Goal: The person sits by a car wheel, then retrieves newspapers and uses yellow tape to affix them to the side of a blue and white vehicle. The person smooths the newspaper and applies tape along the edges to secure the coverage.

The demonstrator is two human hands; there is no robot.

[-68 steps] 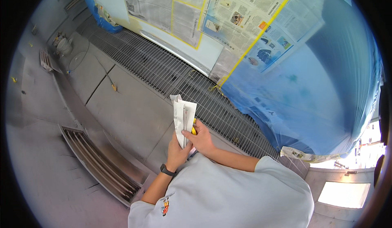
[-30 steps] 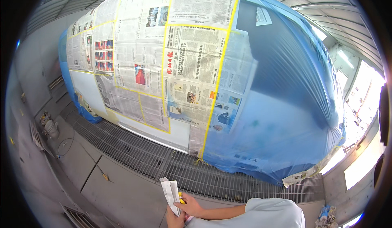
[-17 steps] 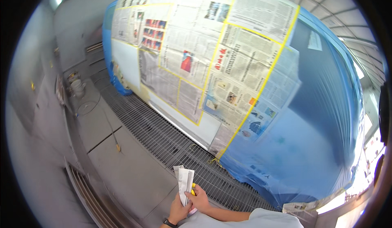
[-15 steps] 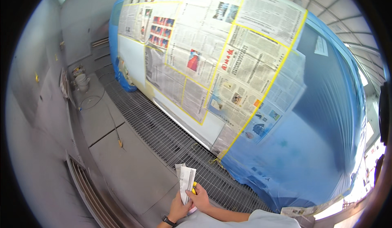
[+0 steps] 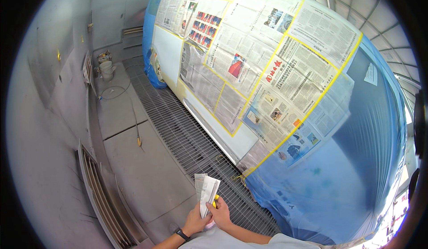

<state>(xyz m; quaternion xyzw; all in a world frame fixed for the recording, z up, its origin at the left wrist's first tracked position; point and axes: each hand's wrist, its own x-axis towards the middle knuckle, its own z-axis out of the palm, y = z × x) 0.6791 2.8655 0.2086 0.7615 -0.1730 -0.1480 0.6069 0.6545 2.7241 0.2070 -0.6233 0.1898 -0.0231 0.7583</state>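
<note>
My left hand (image 5: 195, 221) and my right hand (image 5: 220, 214) meet at the bottom of the view, both gripping a folded piece of newspaper (image 5: 206, 192) held upright. A small yellow item (image 5: 216, 200) shows between the paper and my right hand; I cannot tell what it is. A black watch sits on my left wrist. Ahead stands a car (image 5: 285, 93) masked with newspaper sheets and yellow tape, its rear wrapped in blue plastic film (image 5: 356, 173).
A metal floor grating (image 5: 187, 137) runs along the car's side. Grey concrete floor lies to the left, with a wall vent (image 5: 100, 191) low on the grey wall. A white bucket (image 5: 107, 68) and a hose sit at the far end.
The view has swung from the floor up to the masked car and then left along it. Both hands keep holding the folded newspaper in front of me.
</note>
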